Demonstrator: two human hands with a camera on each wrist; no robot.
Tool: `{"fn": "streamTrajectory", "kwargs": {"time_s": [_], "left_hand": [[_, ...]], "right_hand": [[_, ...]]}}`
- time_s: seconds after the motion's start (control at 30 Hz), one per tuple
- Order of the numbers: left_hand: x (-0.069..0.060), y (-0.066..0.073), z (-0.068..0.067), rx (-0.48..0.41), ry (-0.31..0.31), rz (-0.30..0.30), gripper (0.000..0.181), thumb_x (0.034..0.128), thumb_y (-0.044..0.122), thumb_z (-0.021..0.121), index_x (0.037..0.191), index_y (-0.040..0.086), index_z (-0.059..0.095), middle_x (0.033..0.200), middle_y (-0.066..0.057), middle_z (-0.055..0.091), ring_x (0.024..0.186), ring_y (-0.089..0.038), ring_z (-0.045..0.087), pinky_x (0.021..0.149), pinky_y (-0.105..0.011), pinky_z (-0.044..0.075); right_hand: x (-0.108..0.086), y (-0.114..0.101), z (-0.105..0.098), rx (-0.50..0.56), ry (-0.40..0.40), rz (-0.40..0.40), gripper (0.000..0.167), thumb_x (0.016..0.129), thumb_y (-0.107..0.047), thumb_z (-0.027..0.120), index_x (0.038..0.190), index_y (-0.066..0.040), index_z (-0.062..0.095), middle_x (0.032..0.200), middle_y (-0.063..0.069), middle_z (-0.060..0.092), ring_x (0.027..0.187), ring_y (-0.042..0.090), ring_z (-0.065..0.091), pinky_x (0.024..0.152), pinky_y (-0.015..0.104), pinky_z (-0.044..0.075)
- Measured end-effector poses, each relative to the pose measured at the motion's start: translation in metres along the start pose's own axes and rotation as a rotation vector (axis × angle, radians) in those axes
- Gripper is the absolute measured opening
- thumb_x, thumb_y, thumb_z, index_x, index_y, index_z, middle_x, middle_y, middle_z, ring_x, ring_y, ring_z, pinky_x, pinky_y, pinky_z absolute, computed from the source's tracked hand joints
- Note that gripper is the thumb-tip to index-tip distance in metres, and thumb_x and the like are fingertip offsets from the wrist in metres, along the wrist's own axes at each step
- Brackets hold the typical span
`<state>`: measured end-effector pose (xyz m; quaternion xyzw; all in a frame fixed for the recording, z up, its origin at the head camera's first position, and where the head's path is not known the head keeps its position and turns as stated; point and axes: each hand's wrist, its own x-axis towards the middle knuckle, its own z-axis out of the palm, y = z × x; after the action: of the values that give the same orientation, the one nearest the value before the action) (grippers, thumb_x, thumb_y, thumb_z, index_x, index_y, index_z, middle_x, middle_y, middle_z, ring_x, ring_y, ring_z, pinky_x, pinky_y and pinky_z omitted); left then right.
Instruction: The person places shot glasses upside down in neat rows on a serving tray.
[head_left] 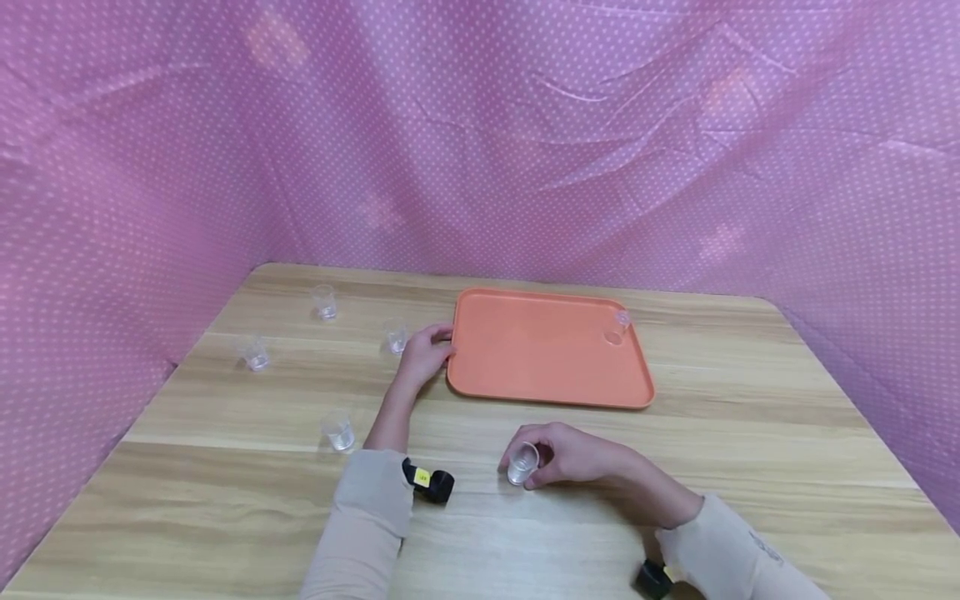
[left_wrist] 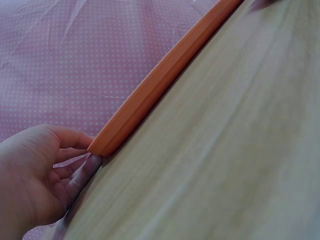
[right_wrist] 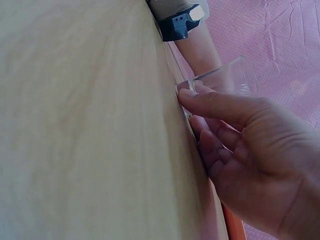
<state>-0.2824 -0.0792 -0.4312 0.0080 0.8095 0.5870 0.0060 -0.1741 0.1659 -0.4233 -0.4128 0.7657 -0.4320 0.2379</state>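
Near the front middle of the table, my right hand grips a small clear shot glass between thumb and fingers. In the right wrist view the glass stands with its base at the tabletop. My left hand holds the left rim of an orange tray; in the left wrist view its thumb and fingers meet the tray's corner. Another clear glass is at the tray's right end.
Left of the tray, several clear glasses stand apart on the wooden table: one at the back, one far left, one beside my left hand and one by the left forearm. Pink dotted cloth surrounds the table.
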Motion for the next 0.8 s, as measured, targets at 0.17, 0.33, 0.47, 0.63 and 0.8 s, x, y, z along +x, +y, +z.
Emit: {"fn": "streamTrajectory", "kwargs": {"time_s": [0.17,0.33,0.47,0.63,0.8], "left_hand": [[0.0,0.0,0.0,-0.011,-0.002,-0.008,0.041,0.0824,-0.001,0.058,0.123,0.0,0.055,0.118,-0.014,0.057,0.088,-0.021,0.059,0.068,-0.025,0.052],[0.0,0.0,-0.001,-0.005,0.004,-0.008,0.04,0.0821,-0.001,0.057,0.122,0.0,0.056,0.117,-0.014,0.058,0.086,-0.021,0.059,0.067,-0.025,0.052],[0.0,0.001,0.0,-0.003,0.006,-0.008,0.04,0.082,-0.001,0.057,0.122,0.0,0.056,0.116,-0.014,0.058,0.087,-0.021,0.06,0.067,-0.025,0.052],[-0.001,0.001,0.0,-0.007,0.003,-0.01,0.04,0.0823,-0.001,0.057,0.123,0.0,0.055,0.116,-0.014,0.058,0.09,-0.022,0.06,0.067,-0.026,0.052],[-0.001,0.001,0.0,-0.014,0.003,-0.018,0.04,0.0827,-0.001,0.058,0.123,0.0,0.055,0.116,-0.014,0.058,0.091,-0.022,0.059,0.068,-0.026,0.052]], "right_hand": [[0.0,-0.002,0.0,0.002,0.002,0.011,0.034,0.072,0.004,0.071,0.104,-0.005,0.065,0.099,0.001,0.06,0.086,0.01,0.049,0.074,0.027,0.042],[0.0,-0.006,-0.001,-0.015,0.002,0.061,0.033,0.073,-0.005,0.074,0.105,-0.013,0.067,0.096,-0.006,0.06,0.082,0.01,0.049,0.07,0.027,0.043],[-0.004,-0.01,-0.005,-0.025,0.003,0.073,0.032,0.074,-0.01,0.074,0.105,-0.016,0.066,0.099,-0.006,0.06,0.086,0.013,0.051,0.074,0.028,0.045],[-0.01,-0.014,-0.014,-0.062,0.036,0.05,0.031,0.076,-0.009,0.073,0.106,-0.014,0.064,0.102,-0.005,0.06,0.086,0.015,0.055,0.075,0.031,0.049],[-0.017,-0.018,-0.029,-0.095,0.088,0.021,0.033,0.078,-0.003,0.069,0.109,-0.012,0.061,0.097,-0.003,0.06,0.081,0.015,0.056,0.069,0.031,0.05]]}}
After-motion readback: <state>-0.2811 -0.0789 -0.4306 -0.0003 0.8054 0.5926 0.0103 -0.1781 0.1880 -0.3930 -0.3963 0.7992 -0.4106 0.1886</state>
